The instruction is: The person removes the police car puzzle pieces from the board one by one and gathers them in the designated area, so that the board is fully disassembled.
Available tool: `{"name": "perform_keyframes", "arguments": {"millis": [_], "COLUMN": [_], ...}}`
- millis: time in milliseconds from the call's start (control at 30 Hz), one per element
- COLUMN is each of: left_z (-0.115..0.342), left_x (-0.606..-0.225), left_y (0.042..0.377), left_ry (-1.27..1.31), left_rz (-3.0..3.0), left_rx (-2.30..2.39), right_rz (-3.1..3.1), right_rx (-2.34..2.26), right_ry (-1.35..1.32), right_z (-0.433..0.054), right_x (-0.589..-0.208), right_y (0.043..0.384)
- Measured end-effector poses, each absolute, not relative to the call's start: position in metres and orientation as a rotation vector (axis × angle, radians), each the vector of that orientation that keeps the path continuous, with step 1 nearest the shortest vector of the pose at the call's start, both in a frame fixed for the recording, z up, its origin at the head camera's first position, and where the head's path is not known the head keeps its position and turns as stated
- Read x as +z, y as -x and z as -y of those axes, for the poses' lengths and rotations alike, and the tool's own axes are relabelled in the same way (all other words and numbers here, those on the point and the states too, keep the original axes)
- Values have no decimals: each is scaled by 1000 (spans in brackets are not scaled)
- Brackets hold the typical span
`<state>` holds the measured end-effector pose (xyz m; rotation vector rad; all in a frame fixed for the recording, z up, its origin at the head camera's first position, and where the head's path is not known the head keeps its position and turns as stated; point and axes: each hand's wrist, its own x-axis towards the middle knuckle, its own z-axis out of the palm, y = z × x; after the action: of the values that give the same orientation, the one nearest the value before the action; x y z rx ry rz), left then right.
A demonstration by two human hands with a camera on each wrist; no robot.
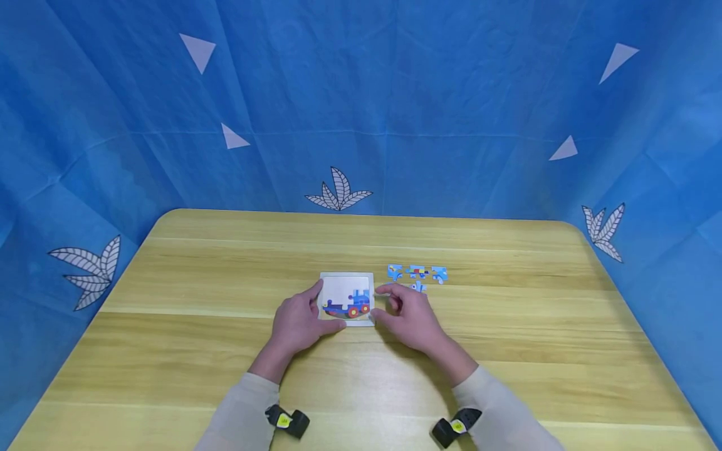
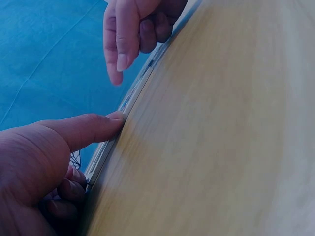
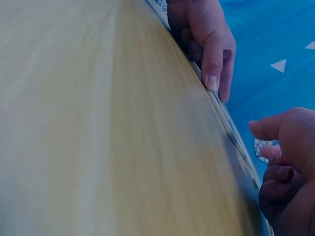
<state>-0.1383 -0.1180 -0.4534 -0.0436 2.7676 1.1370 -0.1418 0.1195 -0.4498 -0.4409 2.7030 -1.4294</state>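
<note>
A jigsaw puzzle tray (image 1: 338, 289) with a pale rim lies on the table. Joined pieces showing a blue train (image 1: 352, 307) fill its lower part; the upper left is bare. My left hand (image 1: 297, 321) grips the tray's left side, its thumb on the front rim, as the left wrist view also shows. At the right edge hovers my right hand (image 1: 412, 316), thumb and forefinger apart. Nothing shows between them in the right wrist view, where the hand (image 3: 293, 162) appears beside the tray's thin edge (image 3: 226, 120). Its other fingers are curled.
Several loose puzzle pieces (image 1: 417, 272) lie just beyond my right hand, one partly hidden behind its fingers. The wooden table (image 1: 524, 300) extends to both sides. A blue cloth backdrop (image 1: 451, 94) hangs behind it.
</note>
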Motion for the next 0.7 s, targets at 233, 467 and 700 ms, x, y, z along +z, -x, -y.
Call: {"name": "perform_keyframes", "arguments": {"millis": [233,467,700], "left_z": [118,118,119], "left_x": [-455,-456,-456], "left_y": [139,140,140], "left_ry": [39,39,33], "left_rz": [-2782,-2778,-2775], "left_rx": [1114,1114,1123], "right_rz": [-2709,-2730,-2755], "right_rx": [-1387,-1314,-1246], "right_ry": [482,472,472], "right_z": [-108,-103,-102], "right_x": [-451,-453,-452], "right_y": [148,155,157]}}
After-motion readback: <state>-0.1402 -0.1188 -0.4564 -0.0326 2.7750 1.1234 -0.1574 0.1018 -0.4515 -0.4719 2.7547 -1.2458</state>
